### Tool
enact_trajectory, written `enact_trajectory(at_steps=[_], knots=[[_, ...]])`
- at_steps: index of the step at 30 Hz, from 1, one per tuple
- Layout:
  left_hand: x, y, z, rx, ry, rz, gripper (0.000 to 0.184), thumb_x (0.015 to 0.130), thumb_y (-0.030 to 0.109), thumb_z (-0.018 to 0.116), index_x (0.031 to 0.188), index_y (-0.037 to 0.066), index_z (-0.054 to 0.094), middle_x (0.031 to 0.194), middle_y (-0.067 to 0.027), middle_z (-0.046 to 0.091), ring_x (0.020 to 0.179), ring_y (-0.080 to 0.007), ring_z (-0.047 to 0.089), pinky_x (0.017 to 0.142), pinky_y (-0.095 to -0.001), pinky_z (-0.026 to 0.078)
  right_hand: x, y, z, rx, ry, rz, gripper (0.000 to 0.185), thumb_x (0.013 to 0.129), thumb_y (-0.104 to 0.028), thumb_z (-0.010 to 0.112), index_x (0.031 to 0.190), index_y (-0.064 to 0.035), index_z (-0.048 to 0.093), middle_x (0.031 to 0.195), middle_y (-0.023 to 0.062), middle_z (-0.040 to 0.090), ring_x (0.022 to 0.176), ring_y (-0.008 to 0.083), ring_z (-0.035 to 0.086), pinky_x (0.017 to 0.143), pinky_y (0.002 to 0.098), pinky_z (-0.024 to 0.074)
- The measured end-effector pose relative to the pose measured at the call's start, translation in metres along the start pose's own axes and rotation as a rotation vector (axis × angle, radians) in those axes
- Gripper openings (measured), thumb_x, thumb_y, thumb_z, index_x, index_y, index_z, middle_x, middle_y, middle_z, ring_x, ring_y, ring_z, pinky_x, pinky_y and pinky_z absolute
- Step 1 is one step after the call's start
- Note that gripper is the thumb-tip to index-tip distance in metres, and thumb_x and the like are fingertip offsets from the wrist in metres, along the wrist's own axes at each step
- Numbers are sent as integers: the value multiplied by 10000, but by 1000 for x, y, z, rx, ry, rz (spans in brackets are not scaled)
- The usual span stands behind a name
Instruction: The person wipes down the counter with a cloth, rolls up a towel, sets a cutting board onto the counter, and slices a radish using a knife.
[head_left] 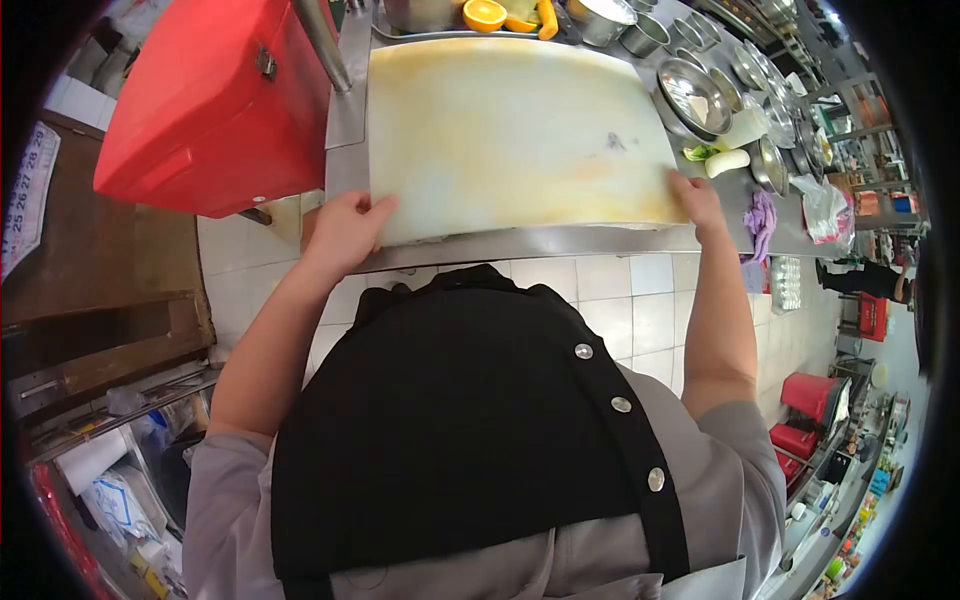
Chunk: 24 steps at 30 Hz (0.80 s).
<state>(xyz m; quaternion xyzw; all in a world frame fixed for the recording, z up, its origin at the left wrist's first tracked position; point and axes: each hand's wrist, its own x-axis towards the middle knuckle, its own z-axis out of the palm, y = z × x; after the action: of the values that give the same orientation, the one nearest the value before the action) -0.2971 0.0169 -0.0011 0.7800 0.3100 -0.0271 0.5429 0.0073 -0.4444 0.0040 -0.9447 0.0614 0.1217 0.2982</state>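
A large whitish cutting board [510, 140] with yellowish stains lies on the steel counter [540, 241]. My left hand [350, 228] grips the board's near left corner, thumb on top and the other fingers at the edge. At the near right corner, my right hand [696, 203] holds the board's edge, its fingers partly hidden. A small dark mark shows on the board's right part. Just right of the board lie a peeled white vegetable piece [727, 163] and a green piece [701, 153].
A red cooler box [215, 110] stands left, beside a metal pole [322, 45]. Behind the board is a tray with a cut orange [485, 15]. Metal bowls [695, 97], a purple cloth [760, 226] and a plastic bag [825, 208] sit right. Another person [868, 280] stands far right.
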Motion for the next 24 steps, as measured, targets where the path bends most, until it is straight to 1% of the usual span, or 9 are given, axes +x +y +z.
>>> enact_trajectory(at_steps=[4, 7, 10, 11, 12, 15, 18, 21, 24], knots=[[4, 11, -3, 6, 0, 78, 508, 906, 407, 726, 1087, -63, 661, 813, -145, 691, 609, -187, 656, 544, -324, 516, 1, -9, -12, 13, -22, -17, 720, 823, -572, 698, 1177, 55, 674, 1146, 197, 704, 1060, 282, 662, 928, 378, 500], [-3, 25, -2, 51, -55, 13, 513, 905, 399, 723, 1096, -74, 663, 810, -150, 693, 632, -195, 665, 552, -319, 517, 6, -5, -14, -71, -41, -73, 685, 838, -571, 679, 1141, 44, 693, 1105, 202, 720, 1048, 295, 678, 926, 391, 508], [10, 8, -7, 426, -173, 174, 531, 909, 420, 712, 1085, -77, 652, 802, -149, 691, 656, -185, 672, 546, -319, 512, 21, 16, -19, -356, -54, -134, 649, 849, -576, 658, 1114, 14, 716, 1076, 221, 731, 1054, 332, 690, 934, 410, 516], [9, 5, -8, 467, -145, 170, 528, 907, 432, 710, 1066, -68, 648, 796, -138, 686, 661, -172, 669, 543, -316, 510, 20, 16, -17, -474, -77, -180, 632, 849, -577, 653, 1107, -5, 726, 1073, 229, 731, 1061, 350, 691, 940, 417, 517], [7, 4, -9, 510, -109, 163, 526, 906, 443, 708, 1046, -60, 644, 789, -127, 682, 666, -159, 667, 541, -313, 507, 18, 16, -11, -392, -50, -149, 611, 859, -558, 661, 1107, -3, 727, 1048, 211, 737, 1023, 326, 698, 905, 410, 524], [8, 9, -6, 228, -94, -92, 513, 904, 466, 707, 1012, -31, 636, 772, -97, 663, 655, -142, 651, 540, -306, 510, 18, 16, 6, -331, 21, -187, 586, 874, -539, 664, 1106, -5, 730, 1014, 188, 744, 979, 303, 705, 870, 402, 531], [11, 11, -4, 80, -97, -188, 485, 911, 463, 702, 988, -11, 636, 754, -73, 646, 627, -141, 632, 537, -297, 513, 14, 15, 10, -280, 7, -186, 570, 883, -536, 640, 1102, -17, 731, 1060, 211, 731, 1028, 337, 691, 904, 414, 524], [21, 3, -5, 143, -163, -164, 528, 927, 496, 671, 1009, -25, 639, 785, -88, 652, 622, -150, 632, 516, -283, 503, 4, 10, 8, -221, 15, -151, 555, 886, -534, 633, 1095, -30, 735, 1067, 217, 729, 1035, 348, 690, 907, 416, 524], [25, 4, -7, 200, -129, -185, 525, 926, 494, 673, 992, -26, 634, 768, -86, 650, 614, -154, 635, 505, -288, 501, 2, 10, 17, -257, 66, -198, 550, 881, -540, 645, 1058, -27, 734, 1009, 204, 737, 977, 347, 699, 872, 419, 530]])
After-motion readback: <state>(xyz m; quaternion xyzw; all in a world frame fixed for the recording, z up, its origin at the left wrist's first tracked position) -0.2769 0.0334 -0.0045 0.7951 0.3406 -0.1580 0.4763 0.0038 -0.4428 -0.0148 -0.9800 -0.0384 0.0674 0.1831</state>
